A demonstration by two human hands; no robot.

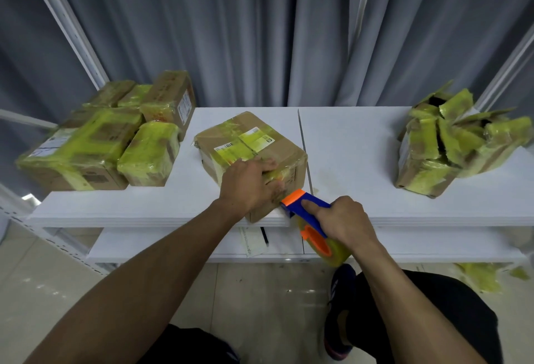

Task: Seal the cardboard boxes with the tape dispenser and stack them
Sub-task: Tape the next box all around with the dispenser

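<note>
A brown cardboard box (pixel 254 144) with yellow-green tape and labels lies at the front middle of the white shelf (pixel 361 161). My left hand (pixel 250 187) rests on its near top edge, fingers curled over the corner. My right hand (pixel 345 223) grips the blue and orange tape dispenser (pixel 306 209), index finger stretched along its top. The dispenser's orange nose touches the box's near right corner, and its yellowish tape roll (pixel 332 249) hangs below the shelf edge.
Several taped boxes (pixel 95 146) are stacked at the shelf's left end. Opened, torn boxes (pixel 450 144) sit at the right end. A lower shelf (pixel 187 243) holds a paper slip. Grey curtains hang behind. Tape scraps (pixel 482 277) lie on the floor.
</note>
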